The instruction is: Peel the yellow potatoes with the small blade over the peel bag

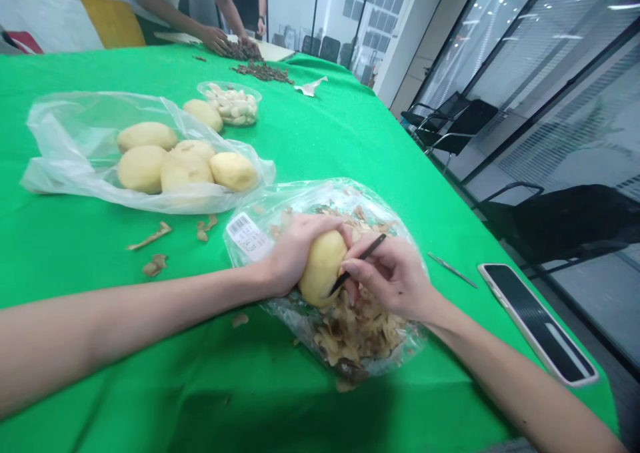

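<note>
A peeled yellow potato (321, 266) rests in my left hand (295, 253), whose fingers curve round its far side. My right hand (393, 276) pinches a thin, dark, pen-like tool (367, 247); its lower end touches the potato near the bottom. What sort of tip it has is too small to tell. Beneath both hands lies a clear plastic bag (240, 223) with a barcode label, covered with brown and pale peelings (360, 326). To the right of my right hand, a slim metal tool (453, 269) lies on the green cloth.
A white plastic bag (65, 126) with several peeled potatoes (143, 169) lies at the left. Behind it are another potato (203, 114) and a tub of garlic cloves (233, 106). A phone (537, 323) lies near the right edge. Across the table, another person's hands (217, 39) touch a dark heap.
</note>
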{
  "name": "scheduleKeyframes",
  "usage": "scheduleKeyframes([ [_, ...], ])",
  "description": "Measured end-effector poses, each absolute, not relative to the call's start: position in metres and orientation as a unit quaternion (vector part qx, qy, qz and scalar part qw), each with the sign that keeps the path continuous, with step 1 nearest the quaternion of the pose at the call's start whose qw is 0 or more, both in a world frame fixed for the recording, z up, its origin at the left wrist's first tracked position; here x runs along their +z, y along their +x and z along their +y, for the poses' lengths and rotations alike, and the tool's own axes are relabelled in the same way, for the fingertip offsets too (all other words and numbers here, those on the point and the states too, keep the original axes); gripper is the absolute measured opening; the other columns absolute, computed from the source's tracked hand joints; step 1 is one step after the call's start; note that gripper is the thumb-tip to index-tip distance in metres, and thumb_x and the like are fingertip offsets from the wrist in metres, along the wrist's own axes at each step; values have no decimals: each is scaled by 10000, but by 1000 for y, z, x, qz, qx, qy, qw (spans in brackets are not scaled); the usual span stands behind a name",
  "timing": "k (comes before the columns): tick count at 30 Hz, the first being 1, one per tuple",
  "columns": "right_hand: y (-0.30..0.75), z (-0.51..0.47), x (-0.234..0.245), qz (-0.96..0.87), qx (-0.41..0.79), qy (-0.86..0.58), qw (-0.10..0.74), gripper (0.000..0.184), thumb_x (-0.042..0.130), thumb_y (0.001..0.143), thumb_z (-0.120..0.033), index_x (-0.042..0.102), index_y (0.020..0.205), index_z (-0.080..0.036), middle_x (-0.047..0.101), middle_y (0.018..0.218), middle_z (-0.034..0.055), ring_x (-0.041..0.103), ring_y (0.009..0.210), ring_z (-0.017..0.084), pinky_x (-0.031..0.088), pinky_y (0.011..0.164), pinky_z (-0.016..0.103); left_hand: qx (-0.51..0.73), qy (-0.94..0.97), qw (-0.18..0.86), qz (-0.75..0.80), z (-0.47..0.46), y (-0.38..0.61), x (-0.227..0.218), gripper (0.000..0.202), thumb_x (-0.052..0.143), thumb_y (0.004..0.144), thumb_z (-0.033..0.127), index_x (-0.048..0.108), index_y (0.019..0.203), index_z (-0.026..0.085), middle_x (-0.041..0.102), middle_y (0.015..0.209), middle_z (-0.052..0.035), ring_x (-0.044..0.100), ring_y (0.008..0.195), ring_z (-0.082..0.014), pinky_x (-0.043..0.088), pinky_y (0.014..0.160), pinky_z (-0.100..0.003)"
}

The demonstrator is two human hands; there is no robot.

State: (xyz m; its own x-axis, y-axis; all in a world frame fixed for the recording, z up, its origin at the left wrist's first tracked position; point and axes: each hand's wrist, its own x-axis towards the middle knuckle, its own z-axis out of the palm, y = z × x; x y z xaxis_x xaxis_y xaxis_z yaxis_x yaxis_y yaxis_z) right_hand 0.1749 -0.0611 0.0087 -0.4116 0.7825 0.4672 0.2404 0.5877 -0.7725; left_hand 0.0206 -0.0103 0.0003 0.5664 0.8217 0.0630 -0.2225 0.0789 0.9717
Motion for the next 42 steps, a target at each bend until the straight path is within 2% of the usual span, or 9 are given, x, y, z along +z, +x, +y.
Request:
scheduleKeyframes([
  [5,174,-61,7,-822,192,-307,439,186,600,905,-268,597,730,-201,637,555,-20,584,509,125,469,517,270,386,531,697,289,-10,20,1,297,483,836,277,628,616,138,609,597,3,531,593,-127,429,599,-231],
  [14,175,-58,8,-829,185,-312,425,163,567,899,-217,573,736,-208,626,555,-28,586,525,124,468,549,272,387,526,700,289,-8,20,0,298,480,848,267,620,619,137,602,611,12,524,608,-121,431,628,-231],
  [22,183,-57,11,-828,166,-339,415,240,512,912,-206,511,672,-209,531,526,-47,489,479,98,388,495,239,374,476,742,286,-9,22,1,296,484,844,283,624,632,131,631,628,-11,561,599,-132,458,603,-238],
  [26,189,-54,12,-814,52,-378,438,309,480,917,-190,445,610,-208,431,497,-52,399,445,88,309,460,244,382,472,728,317,-9,22,0,279,487,853,302,622,674,137,625,621,-18,560,583,-141,459,581,-251],
  [29,190,-53,12,-804,-2,-391,448,305,477,914,-188,453,611,-206,430,508,-43,395,455,95,295,463,254,397,493,705,320,-9,23,-2,312,486,871,361,620,687,146,645,675,-38,582,640,-167,482,616,-280],
  [32,191,-53,11,-761,55,-415,495,324,480,943,-241,490,622,-203,453,498,-41,417,443,98,308,454,256,405,532,675,312,-9,23,-5,349,459,903,428,639,761,165,671,771,-53,615,739,-206,500,670,-312],
  [35,193,-54,8,-684,239,-397,564,319,496,967,-319,534,674,-200,489,481,-51,429,396,87,317,408,235,429,587,606,322,-11,21,-4,345,409,937,425,648,854,190,674,853,-44,619,825,-216,498,745,-323],
  [39,193,-53,8,-676,442,-323,493,232,592,920,-360,604,763,-188,612,538,-29,549,407,99,383,380,210,467,683,462,320,-17,17,-2,325,382,967,345,624,824,183,639,855,-28,585,861,-181,455,833,-291],
  [42,191,-48,9,-692,434,-338,467,253,627,890,-395,628,758,-179,639,542,-15,603,448,115,450,422,217,497,707,396,310,-20,16,-2,351,362,984,348,606,798,177,619,811,-18,572,806,-166,445,802,-281],
])
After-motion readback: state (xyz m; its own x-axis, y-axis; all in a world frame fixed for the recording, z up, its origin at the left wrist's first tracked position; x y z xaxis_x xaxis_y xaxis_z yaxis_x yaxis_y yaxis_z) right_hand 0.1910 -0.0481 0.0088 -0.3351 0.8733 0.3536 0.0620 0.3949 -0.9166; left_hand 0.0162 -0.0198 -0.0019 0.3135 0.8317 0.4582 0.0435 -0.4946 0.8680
